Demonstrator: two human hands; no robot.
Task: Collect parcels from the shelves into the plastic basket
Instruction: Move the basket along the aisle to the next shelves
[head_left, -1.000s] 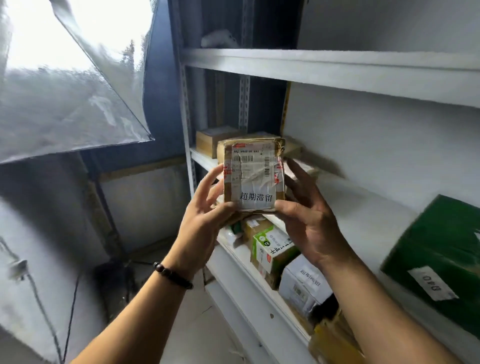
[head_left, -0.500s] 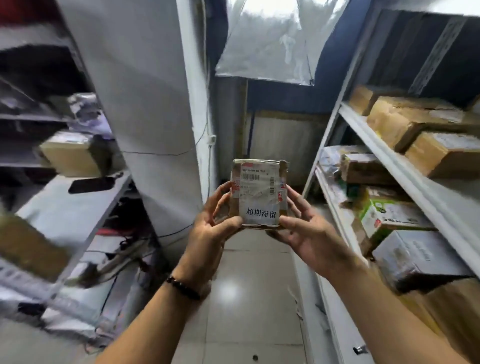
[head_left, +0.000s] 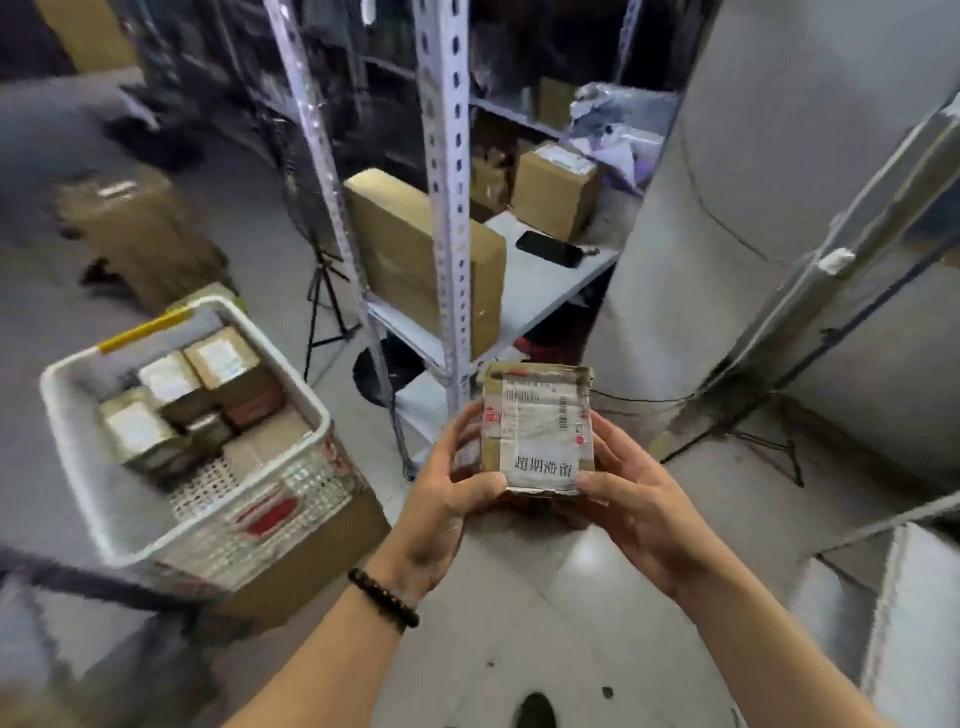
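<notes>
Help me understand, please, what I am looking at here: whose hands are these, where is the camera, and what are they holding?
There is no machine here: a person wears a wide-angle camera on the head, looking forward and down, so the one picture shows their own arms. The left hand, with a bead bracelet at the wrist, and the right hand grip a small taped parcel by its sides, label facing the camera. To the left stands the white plastic basket, already holding several boxes. Behind, a metal shelf carries a large cardboard box and a dark phone.
</notes>
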